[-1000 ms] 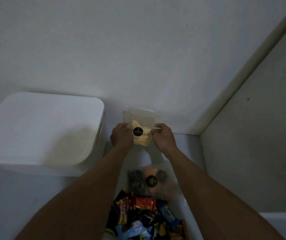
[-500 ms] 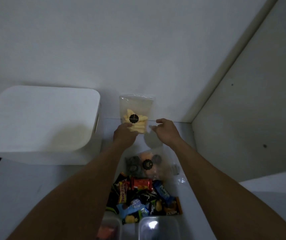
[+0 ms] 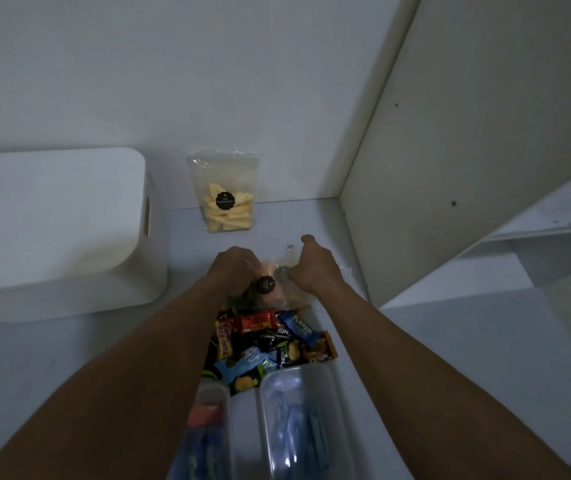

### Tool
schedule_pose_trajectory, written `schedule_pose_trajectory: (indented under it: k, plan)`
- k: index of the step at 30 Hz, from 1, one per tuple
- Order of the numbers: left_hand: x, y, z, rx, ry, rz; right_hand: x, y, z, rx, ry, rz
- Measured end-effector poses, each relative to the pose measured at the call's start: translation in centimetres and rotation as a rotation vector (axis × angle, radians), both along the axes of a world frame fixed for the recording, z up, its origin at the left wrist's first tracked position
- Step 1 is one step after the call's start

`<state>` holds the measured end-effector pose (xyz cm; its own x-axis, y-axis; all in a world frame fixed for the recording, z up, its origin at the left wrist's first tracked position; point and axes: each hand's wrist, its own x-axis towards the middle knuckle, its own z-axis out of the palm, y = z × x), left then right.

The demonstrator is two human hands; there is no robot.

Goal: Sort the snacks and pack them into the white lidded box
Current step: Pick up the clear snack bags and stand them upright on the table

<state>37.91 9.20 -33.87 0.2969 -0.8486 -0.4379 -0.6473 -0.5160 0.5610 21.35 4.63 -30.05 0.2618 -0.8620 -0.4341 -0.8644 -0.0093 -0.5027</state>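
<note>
Head view shows left hand [image 3: 234, 270] and right hand [image 3: 313, 268] both closed on the clear cookie bag [image 3: 270, 287] at mid-surface, beyond the wrapper pile [image 3: 270, 344]; judged light, crinkly, slippery, contents fragile, so grip the top seam, not the middle.

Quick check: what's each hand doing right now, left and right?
Left hand: closed on the left side of the clear snack bag.
Right hand: closed on the same bag's right side.
</note>
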Motion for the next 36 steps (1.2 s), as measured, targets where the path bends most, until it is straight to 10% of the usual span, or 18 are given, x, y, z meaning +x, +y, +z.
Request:
schedule_pose_trajectory:
  k: [18, 36]
  plan:
    - [0.0, 5.8, 12.4, -0.272, 0.199, 0.381, -1.1, 2.0, 11.0, 0.002, -0.703, -0.061]
    - [0.7, 11.4, 34.5, -0.710, 0.515, 0.357, -0.1, 5.5, 32.2, -0.226, -0.819, 0.264]
